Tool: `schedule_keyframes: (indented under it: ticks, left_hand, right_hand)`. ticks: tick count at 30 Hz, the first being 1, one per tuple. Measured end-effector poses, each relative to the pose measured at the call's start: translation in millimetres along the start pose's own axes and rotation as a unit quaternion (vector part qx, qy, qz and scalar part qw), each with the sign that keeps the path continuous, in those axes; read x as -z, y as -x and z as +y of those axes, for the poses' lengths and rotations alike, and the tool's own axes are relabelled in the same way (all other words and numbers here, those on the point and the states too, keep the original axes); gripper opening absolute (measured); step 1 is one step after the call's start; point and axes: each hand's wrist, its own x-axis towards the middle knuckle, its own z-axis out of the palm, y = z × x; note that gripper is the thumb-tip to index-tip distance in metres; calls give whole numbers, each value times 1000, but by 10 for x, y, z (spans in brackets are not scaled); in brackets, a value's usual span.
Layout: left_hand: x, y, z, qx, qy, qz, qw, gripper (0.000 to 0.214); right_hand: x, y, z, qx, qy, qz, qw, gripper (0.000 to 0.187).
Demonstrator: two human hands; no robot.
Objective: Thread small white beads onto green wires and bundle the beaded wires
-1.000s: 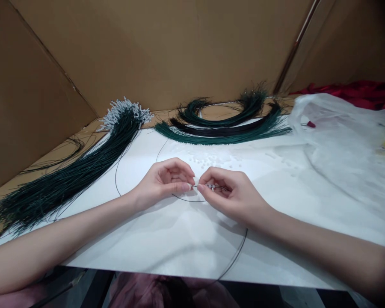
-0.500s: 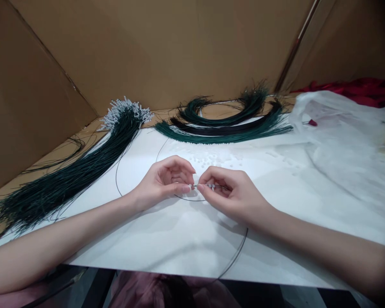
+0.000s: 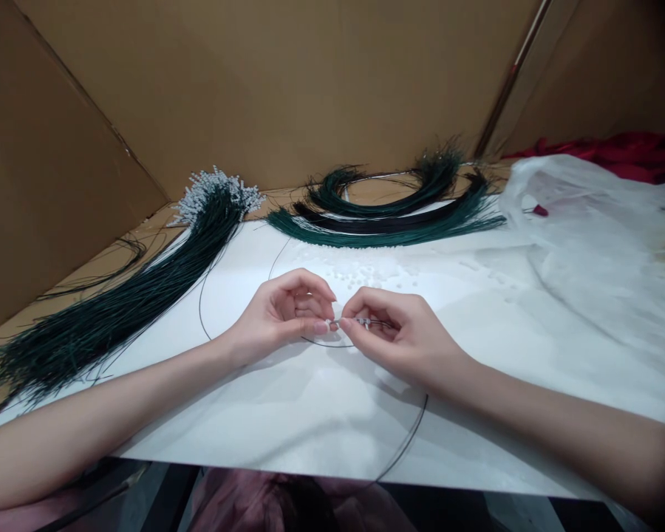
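Simply thin, dark, looping wire [image 3: 422,423]

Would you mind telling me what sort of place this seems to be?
Likely a handcraft piecework bench: bundles of dark green wire, loose clear beads on a white sheet, and cardboard screens behind.

Thin dark green wire [image 3: 418,417] lying in wide loops on white sheet [image 3: 310,421], one arc curving far-left, another sweeping toward near edge; beaded end lifting at centre. Tiny clear beads [image 3: 364,323] sitting threaded there.
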Motion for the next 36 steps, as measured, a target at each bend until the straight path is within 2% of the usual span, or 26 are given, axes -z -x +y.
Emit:
schedule_keyframes:
  ticks: [36]
  left_hand:
    - [22,-3,-20,-16,-11,-3,1000,29]
  right_hand:
    - [-3,-3,-16,10,3,0,1000,7]
